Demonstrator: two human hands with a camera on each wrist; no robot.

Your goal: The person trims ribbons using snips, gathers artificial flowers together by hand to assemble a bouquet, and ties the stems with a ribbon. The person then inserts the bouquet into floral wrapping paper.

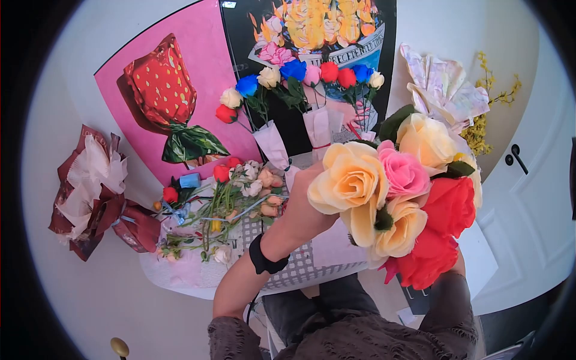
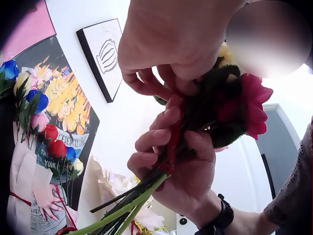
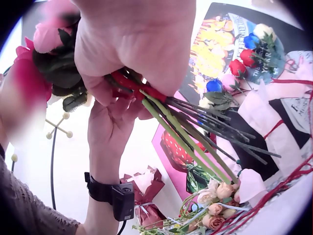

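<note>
A bouquet of cream, pink and red roses [image 1: 354, 174] covers most of both hands in the head view. My left hand [image 2: 171, 44] is above the stems in the left wrist view, its fingertips pinching a red ribbon [image 2: 174, 134] just under the flower heads. Below it, my right hand [image 2: 181, 166] has its fingers curled round the bound green stems [image 2: 132, 205]. Seen from the right wrist, my right hand [image 3: 137, 44] wraps the stems at the red ribbon, and my left hand [image 3: 112, 120] lies against it from below, its fingertips partly hidden.
Loose roses and stems [image 1: 222, 210] lie on the table [image 1: 180, 288] at the left, beside a dark red wrapped bouquet [image 1: 135, 225]. Small wrapped bunches [image 1: 273, 144] stand at the back before a pink poster [image 1: 210, 36]. Pale wrapping [image 1: 441, 90] is at the right.
</note>
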